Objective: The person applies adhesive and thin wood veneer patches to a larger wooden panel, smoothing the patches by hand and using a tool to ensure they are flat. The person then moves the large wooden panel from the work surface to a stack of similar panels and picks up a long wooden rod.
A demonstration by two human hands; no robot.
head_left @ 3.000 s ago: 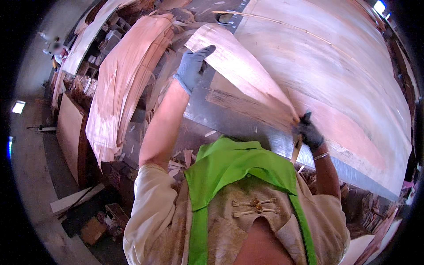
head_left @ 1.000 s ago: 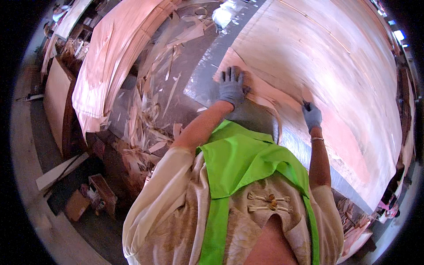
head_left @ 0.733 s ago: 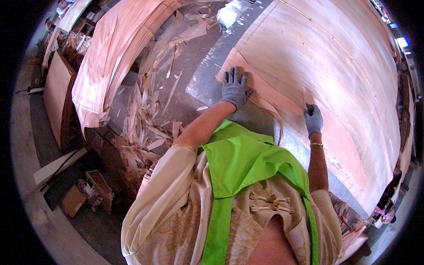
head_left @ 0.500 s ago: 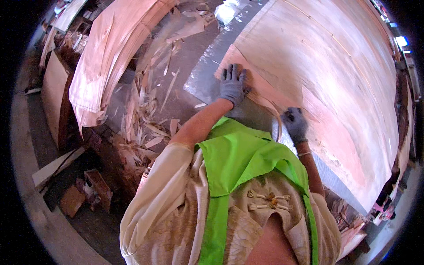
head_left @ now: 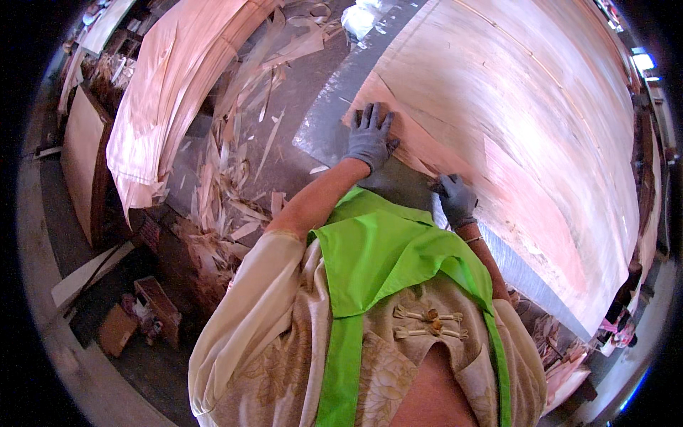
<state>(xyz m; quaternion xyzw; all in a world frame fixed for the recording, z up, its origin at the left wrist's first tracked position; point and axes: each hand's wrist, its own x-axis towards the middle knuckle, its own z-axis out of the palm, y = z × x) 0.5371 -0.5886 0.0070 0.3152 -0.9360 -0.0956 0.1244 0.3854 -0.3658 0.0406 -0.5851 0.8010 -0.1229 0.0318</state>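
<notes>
Wood strip (head_left: 416, 142) under spread left fingers (head_left: 367, 117), not gripped, near bent right fingers (head_left: 447, 186). Cannot tell about holding there. Could rip from tugging.

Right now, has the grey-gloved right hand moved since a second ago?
Yes, the grey-gloved right hand has moved left relative to the wide, pale wooden sheet.

Grey tabletop (head_left: 324, 117); pale veneer sheets (head_left: 533, 121) across it

Pink veneer (head_left: 420, 146), grey gloves (head_left: 368, 146), green apron (head_left: 384, 252); floral beige top (head_left: 270, 356)
</notes>
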